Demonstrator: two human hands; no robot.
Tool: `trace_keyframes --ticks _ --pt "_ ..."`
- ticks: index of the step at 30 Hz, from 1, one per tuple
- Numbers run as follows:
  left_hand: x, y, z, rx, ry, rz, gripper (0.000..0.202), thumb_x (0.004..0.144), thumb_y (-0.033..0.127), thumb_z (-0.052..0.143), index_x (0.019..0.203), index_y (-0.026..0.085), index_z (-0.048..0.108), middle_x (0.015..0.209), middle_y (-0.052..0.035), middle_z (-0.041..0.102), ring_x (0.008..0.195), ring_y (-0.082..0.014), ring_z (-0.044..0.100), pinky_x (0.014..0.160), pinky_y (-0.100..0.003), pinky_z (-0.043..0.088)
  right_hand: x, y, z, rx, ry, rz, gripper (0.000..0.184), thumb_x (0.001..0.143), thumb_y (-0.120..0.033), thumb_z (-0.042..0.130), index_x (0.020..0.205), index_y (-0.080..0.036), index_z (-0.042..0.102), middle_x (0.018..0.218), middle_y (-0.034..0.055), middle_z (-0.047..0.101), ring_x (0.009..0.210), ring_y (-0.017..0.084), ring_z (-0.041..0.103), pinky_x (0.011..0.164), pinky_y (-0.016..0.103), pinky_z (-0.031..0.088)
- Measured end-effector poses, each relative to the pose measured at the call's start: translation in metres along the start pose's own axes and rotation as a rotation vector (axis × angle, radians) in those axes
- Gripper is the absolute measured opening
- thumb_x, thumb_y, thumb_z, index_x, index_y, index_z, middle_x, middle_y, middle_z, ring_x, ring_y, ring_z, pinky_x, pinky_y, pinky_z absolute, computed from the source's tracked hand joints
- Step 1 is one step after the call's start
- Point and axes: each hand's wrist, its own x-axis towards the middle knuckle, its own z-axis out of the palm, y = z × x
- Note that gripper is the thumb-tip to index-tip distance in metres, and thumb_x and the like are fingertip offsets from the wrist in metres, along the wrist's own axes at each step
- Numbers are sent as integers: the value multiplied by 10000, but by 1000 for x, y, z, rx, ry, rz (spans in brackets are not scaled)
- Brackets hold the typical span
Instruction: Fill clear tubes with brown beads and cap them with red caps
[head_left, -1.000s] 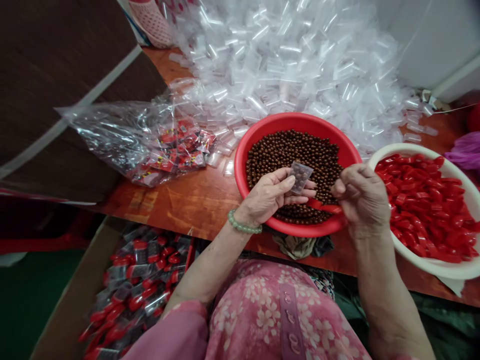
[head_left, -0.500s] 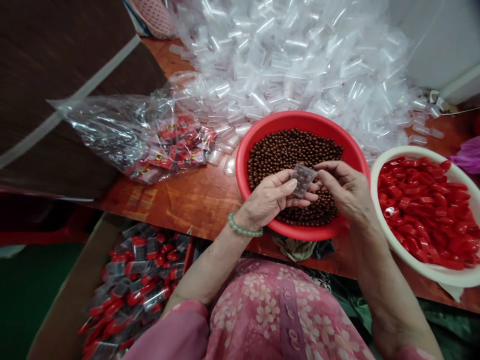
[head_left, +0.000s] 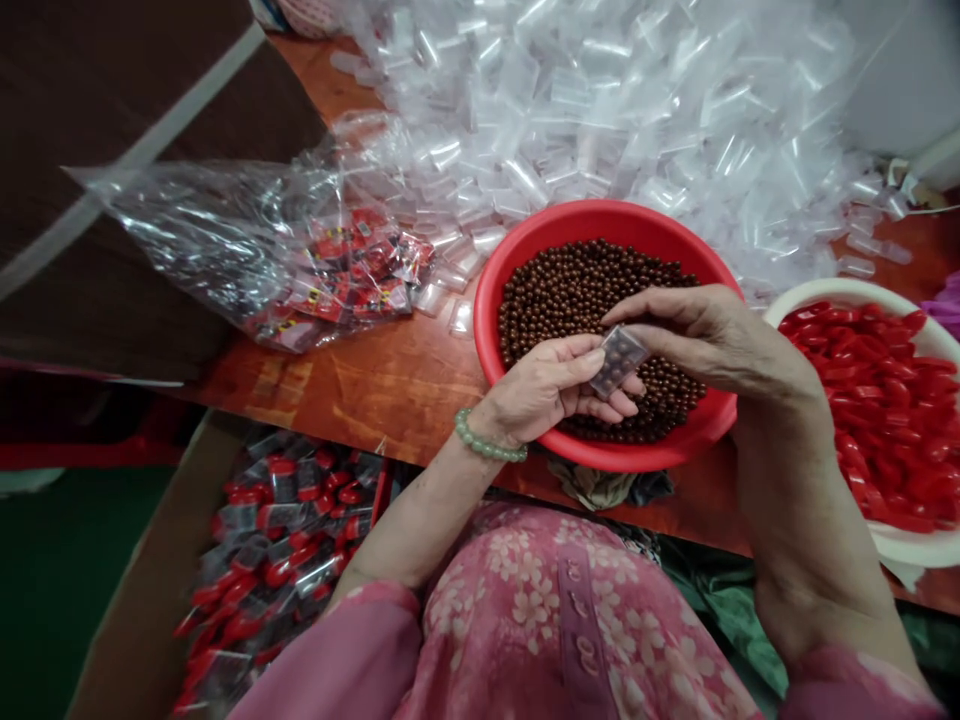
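Observation:
My left hand (head_left: 551, 385) pinches a small clear plastic case (head_left: 619, 362) between thumb and fingers. Several dark brown balls show through its walls. My right hand (head_left: 697, 330) curls over the case's upper right end, thumb against or very near it and index finger just past it. Whatever lies under those curled fingers is hidden. Both hands are above a red basin (head_left: 491, 350) full of loose brown balls (head_left: 555, 290).
Behind the basin rises a large heap of clear cases (head_left: 600, 110). To the right stands a white basin (head_left: 810, 292) of red caps (head_left: 885, 400). A plastic bag (head_left: 225, 240) with red packets lies left. Below, a carton (head_left: 142, 570) holds red-capped cases (head_left: 277, 560).
My right hand has swung up and over the case, its fingers now across the top end. The case tilts a little more in my left hand. The whole view has shifted slightly.

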Motion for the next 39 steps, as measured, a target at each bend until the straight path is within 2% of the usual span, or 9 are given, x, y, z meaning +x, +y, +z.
trace_keyframes --ticks 5,8,11,17,25,28,33,35,39 --pt "-1 7 4 142 222 100 294 923 341 737 1134 150 664 959 -56 793 804 -152 784 788 -259 629 -6 7 2 -230 174 59 364 940 -283 606 1277 -181 700 1058 67 778 886 206 689 899 388 565" --pt "-3 20 2 200 402 173 279 970 310 679 1209 171 640 959 -28 790 924 -162 797 840 -258 624 -12 18 6 -409 91 72 471 911 -257 658 1370 -150 656 1158 98 767 957 231 691 935 392 536" --pt "-5 30 -4 265 488 237 227 995 276 631 1199 177 643 955 -11 792 989 -155 793 862 -247 615 -16 25 15 -482 -111 91 212 930 -246 646 1106 -205 756 983 49 769 845 212 676 809 348 515" --pt "-4 28 -15 250 488 292 239 904 298 762 1090 178 670 1033 -40 794 1032 -174 782 912 -270 606 -3 24 49 -617 -350 46 203 920 -174 610 1081 -180 734 1040 102 699 903 227 649 794 331 472" --pt "-5 24 -25 230 281 317 370 816 390 845 1030 151 662 1069 -81 801 923 -172 784 809 -255 610 7 41 69 -626 -401 -18 222 950 -134 528 985 -153 746 1059 145 711 1011 259 638 892 365 483" --pt "-7 23 -29 178 232 333 430 770 388 886 1053 151 666 1071 -78 802 917 -165 785 833 -253 611 1 45 55 -402 -214 33 158 951 -241 605 888 -175 734 937 89 717 846 205 636 791 330 488" --pt "-11 19 -24 120 202 298 400 765 338 895 1051 155 684 1047 -68 803 910 -148 781 831 -233 607 -4 29 42 266 368 151 212 823 -420 794 844 -221 721 766 0 703 698 163 637 667 297 514" --pt "-12 18 -20 115 186 276 383 766 323 892 1039 154 683 1038 -66 801 893 -141 779 823 -227 604 -2 18 43 425 486 122 218 772 -395 843 812 -227 709 754 -14 694 681 150 643 649 286 530" --pt "-13 15 -17 120 193 256 395 766 331 888 1043 146 677 1044 -78 796 865 -140 773 799 -226 598 0 6 42 361 552 31 206 722 -292 881 724 -218 689 756 -26 684 676 119 621 645 255 524"
